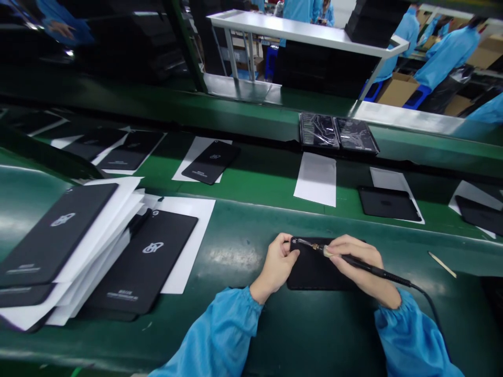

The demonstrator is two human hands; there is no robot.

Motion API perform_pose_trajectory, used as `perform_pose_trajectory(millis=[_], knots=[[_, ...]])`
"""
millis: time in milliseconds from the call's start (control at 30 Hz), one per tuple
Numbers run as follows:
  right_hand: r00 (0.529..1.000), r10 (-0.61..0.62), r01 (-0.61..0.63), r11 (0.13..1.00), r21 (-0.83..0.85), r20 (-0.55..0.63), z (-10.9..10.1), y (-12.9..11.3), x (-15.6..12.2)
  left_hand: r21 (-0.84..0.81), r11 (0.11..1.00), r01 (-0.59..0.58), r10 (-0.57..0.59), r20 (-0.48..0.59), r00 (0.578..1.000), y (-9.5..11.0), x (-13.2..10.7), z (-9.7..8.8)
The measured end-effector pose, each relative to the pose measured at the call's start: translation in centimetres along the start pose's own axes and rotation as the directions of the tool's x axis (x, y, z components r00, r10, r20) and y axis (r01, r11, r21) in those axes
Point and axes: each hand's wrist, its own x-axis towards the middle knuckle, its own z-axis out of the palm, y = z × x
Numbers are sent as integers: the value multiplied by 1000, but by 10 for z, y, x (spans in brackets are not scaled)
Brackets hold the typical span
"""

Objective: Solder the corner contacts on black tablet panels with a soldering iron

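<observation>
A black tablet back cover (pixel 314 272) lies flat on the green bench in front of me. My left hand (pixel 277 264) is curled at its upper left corner, fingers closed on the edge. My right hand (pixel 363 269) grips a pen-like corded tool (pixel 346 259), a soldering iron by its look. The tool's metal tip rests at the cover's top left corner, next to my left fingers. Its black cable runs off to the right over my wrist.
A stack of black covers on white sheets (pixel 70 246) sits at the left. Beyond, a green conveyor (pixel 255 178) carries more covers on paper (pixel 210 162). A thin stick (pixel 442 264) lies at the right. People in blue coats (pixel 448 55) work in the background.
</observation>
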Motion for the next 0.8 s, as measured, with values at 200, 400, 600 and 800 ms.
perform_pose_trajectory(millis=[200,400,600,800], knots=[[999,33,-33,999,8,28,-3,-5,6,11,1000,12,-12,-10,1000,0,1,-1],[996,16,-14,1000,20,-85,1,-1,-6,-6,1000,12,-12,-11,1000,0,1,-1],[984,71,-62,996,63,-162,12,8,-19,-5,1000,23,-23,-13,1000,0,1,0],[984,90,-77,993,86,-154,17,8,-17,2,1000,20,-20,-14,1000,0,1,0]])
